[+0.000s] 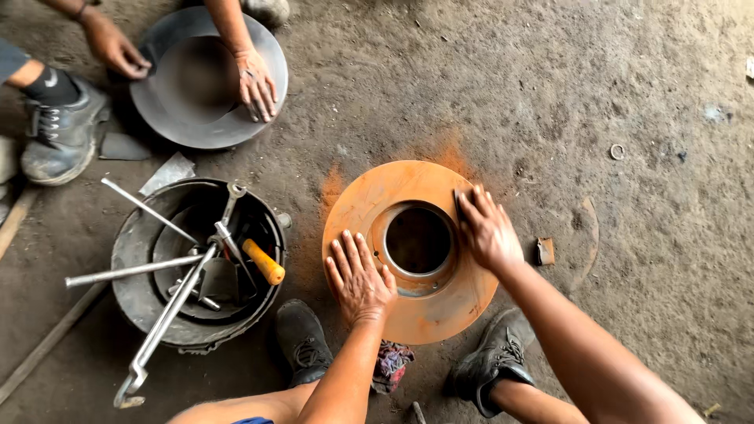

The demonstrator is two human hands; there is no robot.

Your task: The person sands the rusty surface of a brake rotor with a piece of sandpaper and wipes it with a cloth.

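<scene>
A rust-orange metal disc (pixel 369 206) with a round hole at its middle lies flat on the dirt floor (pixel 550 78), just right of the frame's centre. The left hand (pixel 359 276) rests palm down on the disc's lower left face, fingers spread and flat — gripping nothing. The right hand (pixel 487 230) lies on the disc's right side, close to the rim of the hole; its fingers are stretched out and pressed to the metal, and a dark edge shows under the fingertips, though what that is cannot be told. Orange dust (pixel 448 153) fans over the floor above the disc. Below it stand the person's two dark shoes (pixel 302 339), with a patterned rag (pixel 390 363) between them.

At lower left a black bucket (pixel 133 290) holds long steel rods, a spanner and a tool with an orange handle (pixel 263 261). In the upper left another person's two hands (pixel 255 85) press on a grey dished metal disc (pixel 169 126); a grey shoe (pixel 59 129) sits beside it. To the right of the orange disc a small rusty block (pixel 544 251) lies on the floor, and farther up right — well apart — a small metal ring (pixel 617 151).
</scene>
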